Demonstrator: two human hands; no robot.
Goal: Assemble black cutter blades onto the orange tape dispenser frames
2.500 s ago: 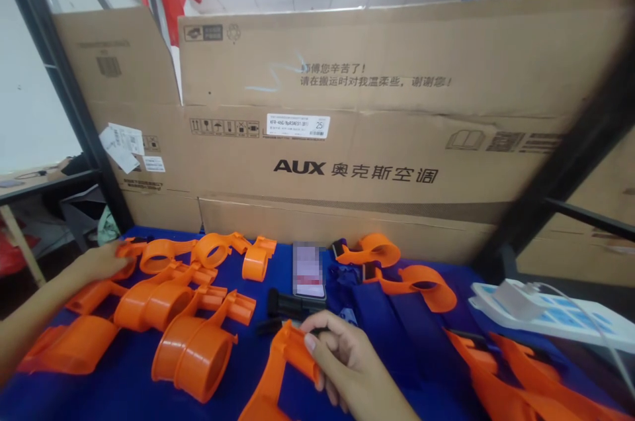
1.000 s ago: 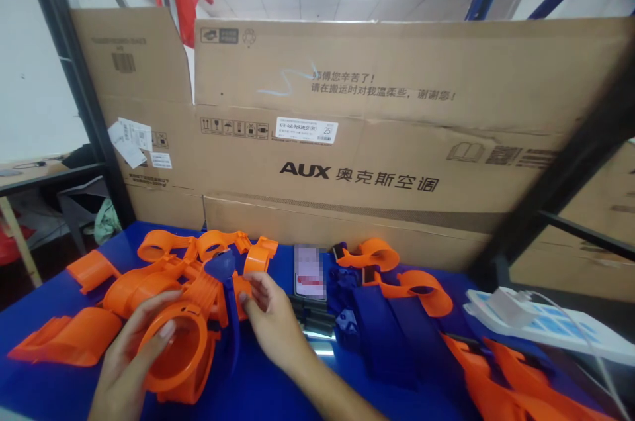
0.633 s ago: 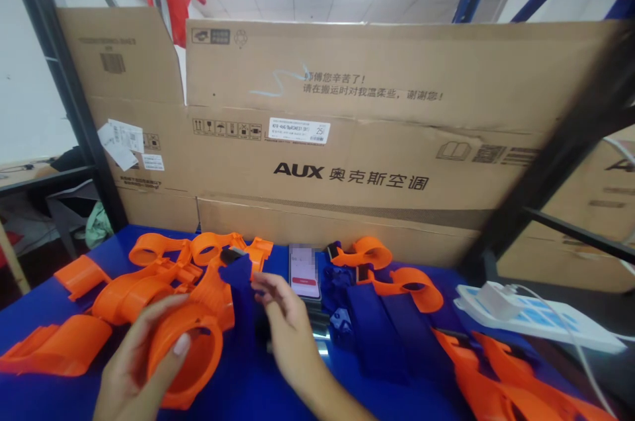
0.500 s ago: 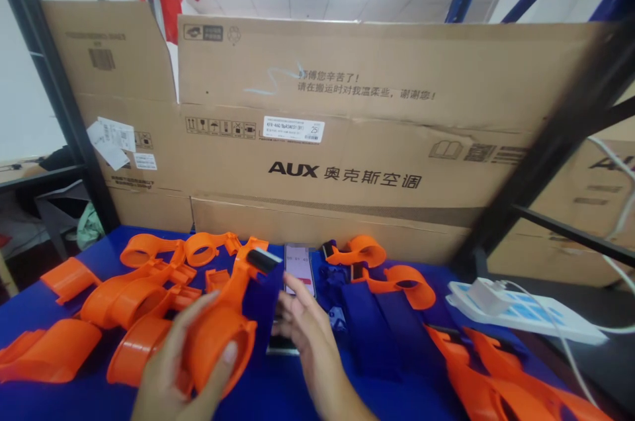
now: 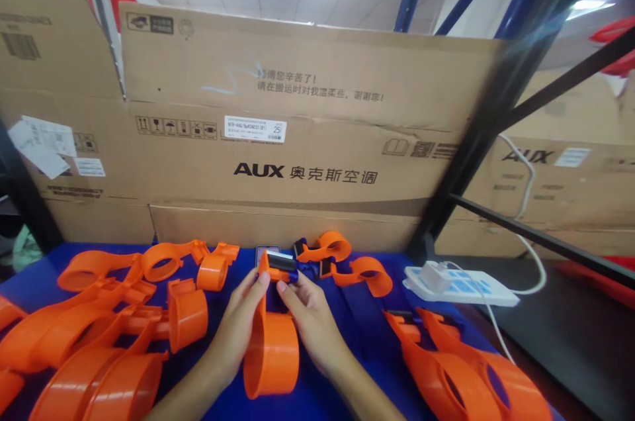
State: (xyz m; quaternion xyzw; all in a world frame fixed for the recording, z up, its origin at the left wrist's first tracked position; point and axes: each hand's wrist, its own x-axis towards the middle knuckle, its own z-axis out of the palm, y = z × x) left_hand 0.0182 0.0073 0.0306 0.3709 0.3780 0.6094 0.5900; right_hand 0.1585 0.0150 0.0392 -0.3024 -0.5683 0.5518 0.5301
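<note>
Both my hands hold one orange plastic tape dispenser (image 5: 272,349) upright over the blue table (image 5: 347,341). My left hand (image 5: 238,328) grips its left side, thumb near the top. My right hand (image 5: 310,318) grips the right side, with its fingertips at the black blade piece (image 5: 282,264) on the dispenser's top end. The round drum of the dispenser faces me, below the hands.
Several more orange dispensers (image 5: 99,341) lie at the left, others at the right front (image 5: 461,374) and behind my hands (image 5: 347,262). A white power strip (image 5: 461,282) with a cable lies to the right. Large cardboard boxes (image 5: 297,143) and a black rack post (image 5: 476,136) stand behind.
The orange dispenser has been brought from my left hand to the middle, and my right hand has closed onto it. The view has swung to the right.
</note>
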